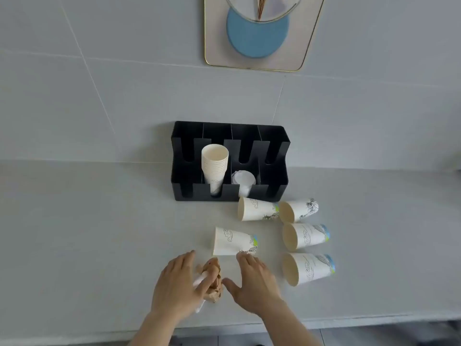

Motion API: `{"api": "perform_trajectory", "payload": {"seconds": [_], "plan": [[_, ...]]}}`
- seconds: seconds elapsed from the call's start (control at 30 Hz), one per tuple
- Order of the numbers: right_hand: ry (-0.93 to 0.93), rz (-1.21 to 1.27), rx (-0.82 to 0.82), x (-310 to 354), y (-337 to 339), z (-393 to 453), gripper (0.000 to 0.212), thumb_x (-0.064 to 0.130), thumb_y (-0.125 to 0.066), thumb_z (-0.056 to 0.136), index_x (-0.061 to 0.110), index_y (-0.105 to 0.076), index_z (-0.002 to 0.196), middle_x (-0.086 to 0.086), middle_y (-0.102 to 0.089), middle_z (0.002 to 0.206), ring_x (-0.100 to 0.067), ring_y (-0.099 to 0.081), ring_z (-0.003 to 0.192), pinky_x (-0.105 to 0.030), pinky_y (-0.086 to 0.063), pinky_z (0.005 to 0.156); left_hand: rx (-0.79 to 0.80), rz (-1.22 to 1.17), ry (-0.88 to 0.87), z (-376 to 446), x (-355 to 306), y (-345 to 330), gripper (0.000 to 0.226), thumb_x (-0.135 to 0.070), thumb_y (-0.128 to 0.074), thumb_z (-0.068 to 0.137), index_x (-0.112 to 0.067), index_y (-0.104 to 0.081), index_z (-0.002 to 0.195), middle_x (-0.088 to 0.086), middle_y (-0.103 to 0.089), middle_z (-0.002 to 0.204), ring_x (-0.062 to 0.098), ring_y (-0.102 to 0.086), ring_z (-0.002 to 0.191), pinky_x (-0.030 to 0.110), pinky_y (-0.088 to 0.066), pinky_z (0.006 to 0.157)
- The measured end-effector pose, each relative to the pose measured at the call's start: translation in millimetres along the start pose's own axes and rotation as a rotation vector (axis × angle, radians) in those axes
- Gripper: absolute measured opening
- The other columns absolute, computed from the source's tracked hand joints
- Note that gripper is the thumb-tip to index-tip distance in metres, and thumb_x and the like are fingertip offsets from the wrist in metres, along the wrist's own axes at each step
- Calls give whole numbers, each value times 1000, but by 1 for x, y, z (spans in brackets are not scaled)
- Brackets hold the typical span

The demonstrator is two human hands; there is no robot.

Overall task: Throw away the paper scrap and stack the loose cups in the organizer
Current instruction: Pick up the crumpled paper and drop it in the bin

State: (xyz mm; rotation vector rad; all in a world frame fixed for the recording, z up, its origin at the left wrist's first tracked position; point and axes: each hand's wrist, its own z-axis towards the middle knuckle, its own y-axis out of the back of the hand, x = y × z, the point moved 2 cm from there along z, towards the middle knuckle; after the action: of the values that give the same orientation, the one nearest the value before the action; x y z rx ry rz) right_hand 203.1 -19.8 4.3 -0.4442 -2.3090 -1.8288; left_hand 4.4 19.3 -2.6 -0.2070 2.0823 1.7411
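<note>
Resting on the pale counter (87, 233), left hand (174, 288) lies flat with fingers loosely spread, thumb pressing the crumpled brown paper scrap (213, 280) from its left side; a white bit shows under the palm, not identifiable; scrap sits between both hands, touching the left; right hand (254, 283) just right of the scrap, fingers wide, holding nothing; fingertips touch or nearly touch the nearest loose cup (234, 242), lying on its side just beyond; four more cups (308, 269) on their sides farther right of the right hand; black organizer (274, 176) well beyond both hands against the wall, a cup stack (215, 166) standing in its second slot from left.
</note>
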Motion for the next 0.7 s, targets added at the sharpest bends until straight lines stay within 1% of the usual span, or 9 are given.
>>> {"api": "perform_trajectory", "payload": {"seconds": [0.1,0.2,0.3,0.4,0.47,0.5,0.57,0.63,0.7], "plan": [[-28,60,52,2,-13,2,76,62,-52,93,17,-34,152,2,-45,154,-21,-42,140,-35,-37,113,18,-49,2,-3,8,-12,93,-88,-26,85,-26,-37,153,-10,-47,154,13,-43,140,31,-38,114],[-112,188,90,6,-22,4,78,60,-59,92,19,-34,154,4,-46,153,-22,-47,137,-36,-42,108,75,-76,-12,-6,15,-21,87,-82,-40,86,-27,-35,153,-13,-45,153,12,-45,137,29,-42,109],[-148,266,115,8,-28,9,83,59,-64,89,21,-34,156,5,-44,155,-21,-47,139,-37,-42,110,141,-100,-5,-6,20,-27,92,-81,-47,83,-27,-29,156,-13,-41,155,12,-45,136,29,-45,105],[-169,328,152,10,-35,11,79,54,-69,89,21,-39,154,4,-48,153,-20,-46,140,-36,-41,111,200,-151,17,-7,19,-32,97,-78,-54,81,-25,-25,158,-11,-38,157,13,-47,136,30,-48,102],[-169,364,165,13,-38,13,64,46,-72,88,20,-52,143,1,-59,141,-22,-54,130,-36,-46,104,227,-180,22,-10,19,-35,96,-73,-59,82,-25,-25,158,-12,-38,156,11,-52,131,29,-49,98],[-158,384,164,15,-39,13,51,42,-73,86,21,-60,131,1,-66,130,-23,-59,121,-37,-50,99,234,-195,24,-11,18,-37,95,-71,-61,82,-26,-25,158,-13,-39,155,9,-56,125,27,-50,95],[-141,441,163,17,-40,13,29,34,-74,83,21,-68,108,1,-72,107,-23,-65,102,-41,-55,89,247,-224,33,-14,16,-39,91,-66,-65,83,-28,-28,157,-14,-41,151,6,-61,114,26,-52,92],[-131,475,171,19,-41,14,20,26,-75,79,22,-70,98,0,-73,93,-22,-64,85,-43,-56,81,249,-262,53,-17,15,-42,85,-61,-70,83,-30,-34,153,-15,-46,147,6,-61,116,28,-52,96],[-118,484,176,19,-40,14,20,23,-76,77,22,-72,96,0,-73,89,-20,-59,76,-41,-54,76,238,-305,85,-20,12,-44,78,-55,-74,83,-31,-39,149,-15,-49,144,9,-62,119,29,-52,99]]}}
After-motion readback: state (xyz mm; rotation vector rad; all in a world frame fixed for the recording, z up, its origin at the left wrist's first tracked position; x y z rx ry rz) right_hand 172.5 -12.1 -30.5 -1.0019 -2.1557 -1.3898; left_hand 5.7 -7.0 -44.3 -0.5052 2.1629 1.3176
